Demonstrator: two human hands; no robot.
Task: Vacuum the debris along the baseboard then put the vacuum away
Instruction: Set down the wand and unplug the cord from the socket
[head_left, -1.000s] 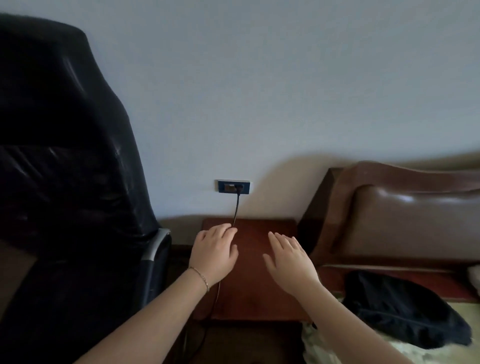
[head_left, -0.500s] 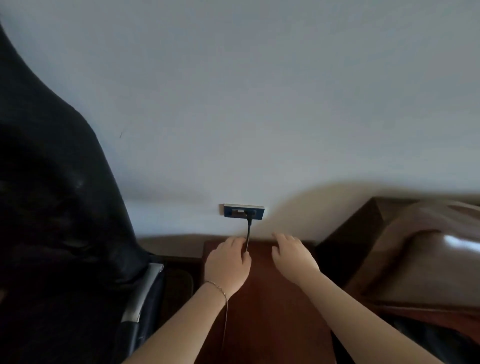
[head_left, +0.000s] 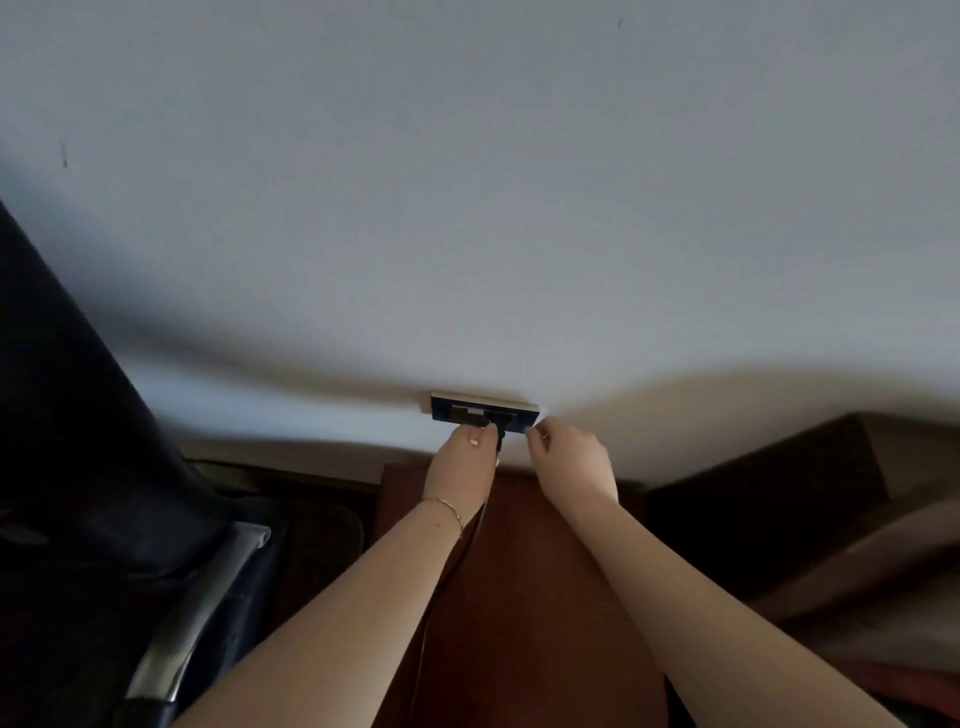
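I judged vacuuming done: left hand (head_left: 464, 467) pinched the plug (head_left: 500, 422) at the outlet (head_left: 484, 408) ahead, right hand (head_left: 570, 460) released beside; unplugging, stowing left.

bare forearms, thin gold bracelet (head_left: 451, 512) on left wrist

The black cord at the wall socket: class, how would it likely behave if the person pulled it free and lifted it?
The cord is thin and hangs slack, so probably floppy and light. Its plug sits in the socket, so may resist first.
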